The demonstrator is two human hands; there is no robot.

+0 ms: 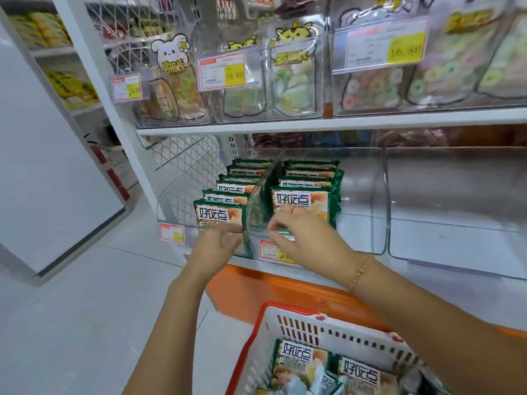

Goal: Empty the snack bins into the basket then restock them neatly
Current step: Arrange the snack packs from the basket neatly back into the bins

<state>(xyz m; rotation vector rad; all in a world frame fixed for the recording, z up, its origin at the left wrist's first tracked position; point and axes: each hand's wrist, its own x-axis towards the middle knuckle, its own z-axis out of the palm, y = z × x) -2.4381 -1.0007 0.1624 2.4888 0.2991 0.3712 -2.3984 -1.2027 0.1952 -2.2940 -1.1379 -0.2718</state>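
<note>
Right grip (pixel 302 240) on glossy flat packet (pixel 302 199)

"好吃点" is printed on the green snack packs (pixel 219 213) below the shelf board (pixel 342 122); "16.80" is shown on the price tags (pixel 406 49) above it.

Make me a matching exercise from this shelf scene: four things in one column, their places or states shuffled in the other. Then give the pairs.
Things:
1. basket
2. left hand
3. right hand
4. far-right bin

States:
A. pinches the front right pack
B. holds no packs
C. white with a red rim, packs lying loose inside
D. at the lower edge of the front left pack

Pairs: 1-C, 2-D, 3-A, 4-B
</note>
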